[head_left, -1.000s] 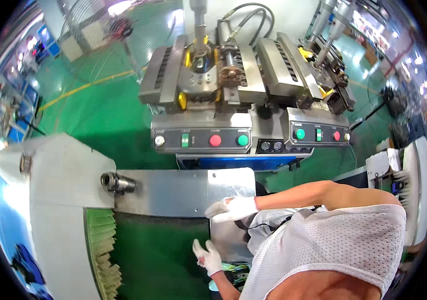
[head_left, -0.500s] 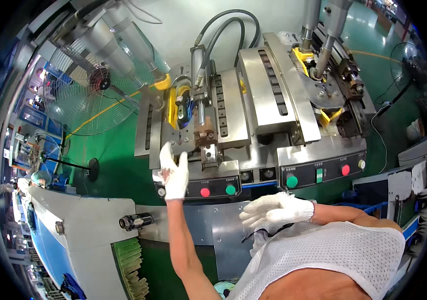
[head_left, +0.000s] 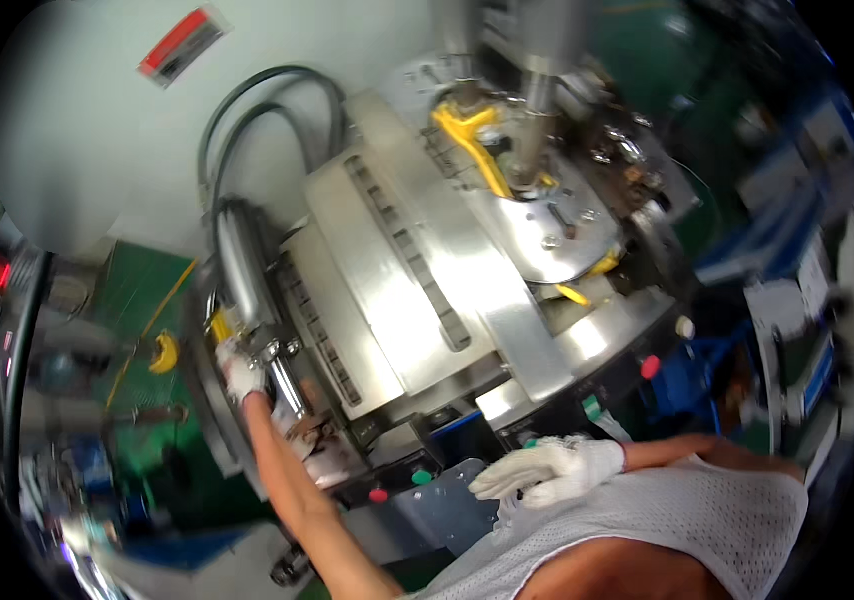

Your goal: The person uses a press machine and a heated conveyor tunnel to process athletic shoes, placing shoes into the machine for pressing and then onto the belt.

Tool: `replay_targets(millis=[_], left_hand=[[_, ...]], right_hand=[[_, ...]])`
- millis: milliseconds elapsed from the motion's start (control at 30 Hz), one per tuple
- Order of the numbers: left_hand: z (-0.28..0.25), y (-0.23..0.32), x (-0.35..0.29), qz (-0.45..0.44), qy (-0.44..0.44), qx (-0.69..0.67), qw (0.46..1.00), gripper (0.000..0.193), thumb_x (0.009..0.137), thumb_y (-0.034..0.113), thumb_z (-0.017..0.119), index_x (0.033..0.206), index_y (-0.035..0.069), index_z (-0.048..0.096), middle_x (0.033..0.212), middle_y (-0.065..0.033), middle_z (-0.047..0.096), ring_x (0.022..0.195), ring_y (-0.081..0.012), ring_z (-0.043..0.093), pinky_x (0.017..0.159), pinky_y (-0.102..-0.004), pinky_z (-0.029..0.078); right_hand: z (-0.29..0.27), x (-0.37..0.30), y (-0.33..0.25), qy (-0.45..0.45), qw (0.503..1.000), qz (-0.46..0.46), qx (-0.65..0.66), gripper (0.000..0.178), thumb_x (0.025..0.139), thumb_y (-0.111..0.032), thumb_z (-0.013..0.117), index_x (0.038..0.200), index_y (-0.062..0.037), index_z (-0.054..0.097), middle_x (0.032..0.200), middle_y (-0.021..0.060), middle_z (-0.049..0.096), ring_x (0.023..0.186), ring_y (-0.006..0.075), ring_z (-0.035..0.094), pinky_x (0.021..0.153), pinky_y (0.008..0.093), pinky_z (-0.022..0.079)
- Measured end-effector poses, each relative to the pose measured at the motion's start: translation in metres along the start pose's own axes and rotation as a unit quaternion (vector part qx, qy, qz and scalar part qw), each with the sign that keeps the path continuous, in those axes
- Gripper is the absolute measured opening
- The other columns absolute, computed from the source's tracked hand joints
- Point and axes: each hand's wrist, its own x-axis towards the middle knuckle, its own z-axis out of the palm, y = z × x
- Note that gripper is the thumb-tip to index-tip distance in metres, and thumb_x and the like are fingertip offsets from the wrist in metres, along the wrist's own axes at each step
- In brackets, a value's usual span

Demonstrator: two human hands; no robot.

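My left hand (head_left: 242, 372), in a white knit glove, reaches into the left station of a metal machine. It is beside a steel cylinder (head_left: 240, 265) and close to a yellow piece (head_left: 220, 325). Blur and the cylinder's fittings hide its fingers, so whether it grips anything does not show. My right hand (head_left: 550, 472), gloved alike, hovers palm down in front of my body near the machine's front panel. Its fingers are stretched out and nothing is in them.
Slotted steel covers (head_left: 377, 275) fill the machine's middle. At the right station, a yellow part (head_left: 475, 145) sits by a rounded metal plate (head_left: 552, 245) under upright rods. The front panel carries red buttons (head_left: 378, 495) and a green button (head_left: 422, 479). Black hoses (head_left: 272, 75) arch behind.
The view has swung and tilted, blurring the scene. My left hand has gone forward from above the front panel into the left station. My right hand stays near my body, fingers still extended.
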Motion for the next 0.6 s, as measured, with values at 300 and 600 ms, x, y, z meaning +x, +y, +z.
replay_targets(millis=[300, 600], left_hand=[[-0.175, 0.176, -0.121, -0.059, 0.122, 0.045, 0.990, 0.065, 0.093, 0.022, 0.077, 0.146, -0.005, 0.049, 0.139, -0.0210, 0.060, 0.124, -0.0302, 0.059, 0.109, -0.0399, 0.043], [-0.170, 0.081, -0.470, -0.242, 0.171, 0.147, 0.944, 0.065, 0.086, 0.018, 0.079, 0.141, -0.004, 0.053, 0.124, -0.0172, 0.065, 0.112, -0.0299, 0.064, 0.100, -0.0416, 0.050]], right_hand=[[0.015, 0.043, 0.033, 0.023, 0.999, 0.023, -0.040, 0.061, 0.104, -0.008, 0.060, 0.159, -0.0020, 0.035, 0.157, 0.0180, 0.049, 0.146, 0.0270, 0.046, 0.122, 0.0423, 0.038], [0.043, 0.069, 0.078, 0.040, 0.975, 0.124, -0.182, 0.061, 0.105, -0.025, 0.061, 0.154, 0.0053, 0.040, 0.151, 0.0193, 0.055, 0.139, 0.0286, 0.054, 0.115, 0.0379, 0.046]])
